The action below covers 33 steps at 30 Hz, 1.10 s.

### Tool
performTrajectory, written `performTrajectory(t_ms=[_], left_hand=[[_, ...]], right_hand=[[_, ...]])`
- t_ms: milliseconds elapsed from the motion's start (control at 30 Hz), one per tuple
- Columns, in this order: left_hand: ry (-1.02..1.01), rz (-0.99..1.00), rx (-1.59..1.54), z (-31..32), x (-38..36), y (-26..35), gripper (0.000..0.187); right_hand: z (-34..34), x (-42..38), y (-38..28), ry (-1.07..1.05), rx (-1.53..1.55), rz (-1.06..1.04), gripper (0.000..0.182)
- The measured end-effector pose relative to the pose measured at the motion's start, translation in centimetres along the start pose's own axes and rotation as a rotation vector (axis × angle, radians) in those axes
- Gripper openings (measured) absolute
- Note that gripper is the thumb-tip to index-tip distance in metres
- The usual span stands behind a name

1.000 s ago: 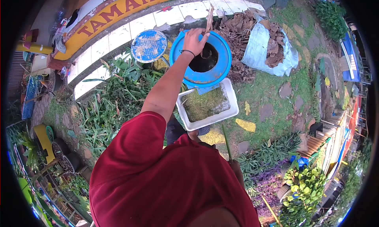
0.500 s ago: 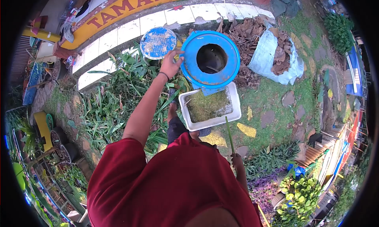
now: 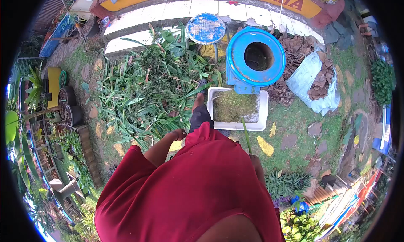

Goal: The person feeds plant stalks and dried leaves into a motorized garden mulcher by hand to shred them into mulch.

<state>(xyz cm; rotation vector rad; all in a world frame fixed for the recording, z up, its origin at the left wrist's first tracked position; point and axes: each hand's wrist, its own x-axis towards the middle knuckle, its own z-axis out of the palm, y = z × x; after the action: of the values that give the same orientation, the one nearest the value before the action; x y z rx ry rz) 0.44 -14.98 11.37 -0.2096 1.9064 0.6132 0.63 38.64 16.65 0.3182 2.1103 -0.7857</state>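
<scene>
My right hand [image 3: 256, 161] is low at my right side, closed around a long green stalk [image 3: 246, 134] whose tip points forward to the near edge of the white tub. My left hand [image 3: 178, 135] hangs by my left hip, its fingers curled, with nothing visible in it. A blue round hopper [image 3: 235, 52] with a dark central hole stands ahead on a blue body. Beneath its front, the white rectangular tub [image 3: 263, 109] contains finely chopped green bits [image 3: 235, 106]. To the left spreads a heap of cut green leaves and stalks [image 3: 155, 86].
A stool with a worn blue round top [image 3: 206, 28] stands left of the hopper. On the right are dry brown leaves [image 3: 296, 48] and a pale blue sack [image 3: 305, 80] of them. A white-tiled ledge [image 3: 176, 9] runs behind. Stepping stones [image 3: 289, 141] dot the grass.
My left hand has left the hopper's rim and dropped back to my side. The view has turned left, so the hopper and tub appear farther right. The stalk stays in my right hand.
</scene>
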Motion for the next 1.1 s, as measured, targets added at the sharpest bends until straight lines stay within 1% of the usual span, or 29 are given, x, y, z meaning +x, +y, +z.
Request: performTrajectory(t_ms=[33,100,133,167,200,233,300,333,367,433,467,500,567,600,633,700,733,800,833,867,900,933,967,1000,1033,1067,1100], left_hand=[[0.010,-0.010,-0.033,2.0,0.3,-1.2,0.032],[0.274,0.074,-0.502,5.9,0.7,-3.3,0.033],[0.330,0.002,-0.629,5.0,-1.4,-1.9,0.031],[0.367,-0.014,-0.638,3.2,-4.0,-0.4,0.030],[0.391,-0.039,-0.795,3.1,-4.0,-0.9,0.031],[0.411,-0.063,-0.946,3.2,-3.9,-1.7,0.032],[0.460,-0.023,-0.866,2.5,-4.4,-3.4,0.036],[0.456,-0.002,-0.814,1.8,-4.5,-4.2,0.038],[0.438,-0.072,-0.747,1.1,-4.6,-5.1,0.040],[0.457,-0.125,-0.629,-0.3,-3.8,-7.1,0.042],[0.470,-0.133,-0.606,-1.1,-3.6,-7.8,0.043],[0.469,-0.144,-0.616,-2.2,-4.3,-7.4,0.043],[0.515,-0.149,-0.665,-4.9,-4.6,-7.0,0.041],[0.508,-0.093,-0.765,-5.3,-3.5,-8.0,0.038],[0.504,-0.101,-0.775,-6.1,-3.2,-8.0,0.038],[0.601,-0.062,-0.767,-7.4,-2.2,-8.5,0.036],[0.551,-0.049,-0.783,-8.0,-1.1,-9.7,0.036],[0.521,-0.093,-0.783,-8.9,1.2,-12.5,0.037],[0.495,-0.128,-0.763,-9.0,1.9,-13.7,0.038],[0.505,-0.151,-0.668,-10.3,2.1,-14.7,0.039],[0.498,-0.181,-0.699,-11.2,2.6,-16.0,0.040],[0.493,-0.218,-0.701,-12.8,3.0,-17.2,0.042],[0.481,-0.254,-0.704,-14.2,3.6,-18.2,0.045],[0.469,-0.262,-0.709,-14.8,5.2,-20.1,0.045],[0.464,-0.274,-0.709,-15.3,7.3,-22.5,0.049],[0.457,-0.286,-0.707,-16.0,9.4,-24.7,0.055],[0.504,-0.333,-0.605,-16.6,11.5,-26.6,0.059]], right_hand=[[-0.7,-0.1,-0.5,-0.043,0.027,0.033,0.045],[-2.1,-0.2,-1.6,-0.070,-0.034,0.012,0.046],[-2.7,0.1,-2.1,-0.105,-0.065,0.067,0.047],[-3.0,0.4,-2.3,-0.136,-0.089,0.125,0.047],[-3.1,1.9,-0.9,-0.170,-0.149,0.172,0.049],[-3.6,2.8,-0.3,-0.183,-0.159,0.166,0.049],[-4.9,4.4,0.1,-0.144,-0.308,0.040,0.049],[-5.2,5.1,-0.5,-0.111,-0.331,0.036,0.048],[-5.2,5.5,-1.0,-0.118,-0.340,0.036,0.048],[-5.3,5.5,-3.8,-0.036,-0.293,-0.094,0.047],[-5.0,5.2,-5.5,-0.070,-0.200,-0.037,0.046],[-4.2,5.7,-6.0,-0.081,-0.210,-0.039,0.046],[-2.2,7.3,-6.2,-0.146,-0.161,0.055,0.046],[-1.6,6.9,-8.0,-0.169,-0.183,0.021,0.045],[-0.8,6.8,-9.3,-0.177,-0.193,0.025,0.045],[1.4,7.4,-11.9,-0.217,-0.331,0.042,0.045],[2.5,8.0,-13.0,-0.227,-0.344,0.054,0.045],[4.6,9.3,-14.7,-0.260,-0.404,-0.031,0.046],[5.3,9.4,-16.5,-0.281,-0.419,-0.012,0.046],[5.8,10.2,-19.6,-0.330,-0.402,0.032,0.046],[6.6,11.2,-22.3,-0.377,-0.380,0.069,0.046],[7.7,12.7,-23.4,-0.358,-0.403,0.026,0.044],[8.6,14.0,-24.2,-0.369,-0.407,0.035,0.044],[9.5,15.5,-25.8,-0.337,-0.419,-0.017,0.045],[10.4,17.2,-27.6,-0.304,-0.430,-0.071,0.045],[11.0,18.4,-30.2,-0.337,-0.440,-0.023,0.045],[12.1,19.5,-31.8,-0.346,-0.441,-0.006,0.045]])
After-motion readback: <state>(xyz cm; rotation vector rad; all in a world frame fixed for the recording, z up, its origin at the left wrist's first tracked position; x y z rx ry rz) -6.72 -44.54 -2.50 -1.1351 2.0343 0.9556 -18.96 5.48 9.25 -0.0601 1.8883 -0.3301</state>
